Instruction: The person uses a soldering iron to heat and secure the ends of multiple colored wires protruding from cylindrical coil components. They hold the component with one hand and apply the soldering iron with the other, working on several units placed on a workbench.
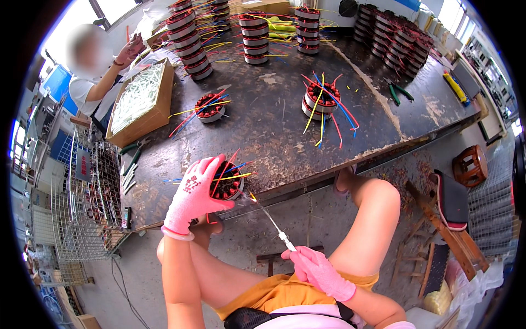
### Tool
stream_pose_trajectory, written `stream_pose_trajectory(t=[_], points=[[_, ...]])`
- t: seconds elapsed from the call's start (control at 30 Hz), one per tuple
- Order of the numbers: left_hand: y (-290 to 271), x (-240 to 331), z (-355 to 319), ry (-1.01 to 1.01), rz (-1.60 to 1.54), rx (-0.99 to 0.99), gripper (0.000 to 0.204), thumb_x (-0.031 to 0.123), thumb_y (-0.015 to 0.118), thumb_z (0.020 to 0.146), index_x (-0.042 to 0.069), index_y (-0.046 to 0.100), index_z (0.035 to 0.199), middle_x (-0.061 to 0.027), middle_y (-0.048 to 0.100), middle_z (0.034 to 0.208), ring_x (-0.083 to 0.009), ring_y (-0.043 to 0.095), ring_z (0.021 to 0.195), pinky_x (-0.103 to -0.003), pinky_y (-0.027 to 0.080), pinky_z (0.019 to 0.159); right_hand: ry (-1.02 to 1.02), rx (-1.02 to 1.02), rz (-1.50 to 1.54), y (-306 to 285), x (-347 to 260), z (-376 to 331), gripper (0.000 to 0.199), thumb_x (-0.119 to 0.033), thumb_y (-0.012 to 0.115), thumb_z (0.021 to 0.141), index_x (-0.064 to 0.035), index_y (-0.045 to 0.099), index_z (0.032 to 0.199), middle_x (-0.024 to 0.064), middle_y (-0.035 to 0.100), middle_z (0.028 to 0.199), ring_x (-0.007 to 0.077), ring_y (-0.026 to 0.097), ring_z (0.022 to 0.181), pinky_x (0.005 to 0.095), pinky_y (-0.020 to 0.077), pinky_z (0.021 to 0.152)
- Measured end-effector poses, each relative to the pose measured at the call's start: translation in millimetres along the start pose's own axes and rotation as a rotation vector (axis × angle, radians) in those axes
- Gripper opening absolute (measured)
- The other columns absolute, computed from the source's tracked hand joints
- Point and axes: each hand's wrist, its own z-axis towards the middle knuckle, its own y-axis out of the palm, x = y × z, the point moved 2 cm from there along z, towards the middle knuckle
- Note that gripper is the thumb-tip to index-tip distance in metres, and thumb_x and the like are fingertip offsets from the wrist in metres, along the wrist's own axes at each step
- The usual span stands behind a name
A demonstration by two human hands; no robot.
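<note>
Right hand (316, 270) pinches white sleeve (286, 239); left hand (196, 193) grips wound stator (227, 182) at table edge (285, 185).

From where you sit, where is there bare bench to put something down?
Bare bench lies between the left wound coil and the right wound coil. The far edge is crowded with stacked coils, and the left side holds a cardboard box.

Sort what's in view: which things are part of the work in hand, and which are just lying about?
In use:
- left hand, gloved, gripping the wound stator at the table edge
- right hand, gloved, holding a thin white sleeve on a wire from it

Lying about:
- two other stators with loose coloured wires
- stator stacks
- cardboard box of white tubes
- green-handled pliers
- wire basket
</note>
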Motion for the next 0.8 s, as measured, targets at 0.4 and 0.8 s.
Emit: stream_pose_trajectory(t=[0.4, 0.8], points=[[-8.4, 3.7, -3.2, 0.103, 0.049, -0.036, 0.093, 0.021, 0.085, 0.049, 0.012, 0.05, 0.134, -0.014, 0.049, 0.132, -0.0387, 0.04, 0.127, -0.048, 0.03, 0.112, -0.007, 0.013, 0.131, -2.1, 1.4, 5.4, 0.03, -0.021, 0.047, 0.1, 0.0052, 0.058, 0.111, -0.0039, 0.041, 0.056, 0.0034, 0.033, 0.049, 0.0205, 0.0257, 0.048], [-9.5, 4.5, -1.2, 0.081, 0.018, -0.046, 0.092, 0.022, 0.086, 0.048, 0.014, 0.052, 0.134, -0.0125, 0.052, 0.131, -0.0353, 0.044, 0.127, -0.049, 0.024, 0.116, -0.024, -0.008, 0.075, 2.1, -8.9, 9.2, 0.031, -0.023, 0.047, 0.1, 0.0034, 0.059, 0.111, -0.0042, 0.041, 0.057, 0.0035, 0.034, 0.051, 0.0203, 0.0274, 0.048]])
